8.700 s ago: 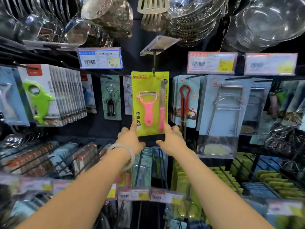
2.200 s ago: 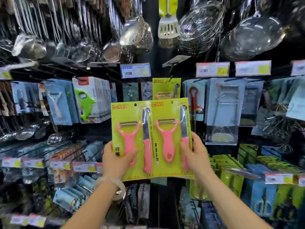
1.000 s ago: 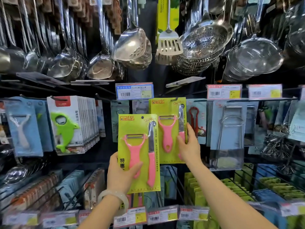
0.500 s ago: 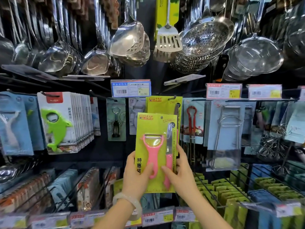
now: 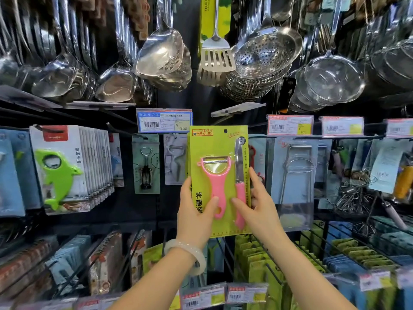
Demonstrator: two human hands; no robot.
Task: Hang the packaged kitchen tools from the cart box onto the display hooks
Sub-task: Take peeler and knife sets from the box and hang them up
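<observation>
While both hands hold it up against the rack, the green pack (image 5: 220,180) stands upright between them: the left hand (image 5: 196,211) grips its lower left edge, thumb laid across the front by the pink peeler (image 5: 215,182), fingers curled behind; the right hand (image 5: 260,206) pinches the lower right edge, thumb on the front beside the small pink knife (image 5: 239,182), fingers up along the card's side. The pack's punched hole (image 5: 225,131) sits at the top, just below a tilted clear tag holder (image 5: 238,109); whether it is on a hook I cannot tell. The edge of another green card shows just behind its left side.

I count one peeler and one knife in the pack, and one pale bangle (image 5: 190,253) on the left wrist. Left of it hang one corkscrew card (image 5: 145,163) and a thick row of white cards with a green dolphin opener (image 5: 57,173).

The wall is a dark shop rack: steel ladles (image 5: 161,54), a slotted turner (image 5: 216,59) and strainers (image 5: 266,52) overhead, price tags (image 5: 164,120) along the rails, more carded goods below.
</observation>
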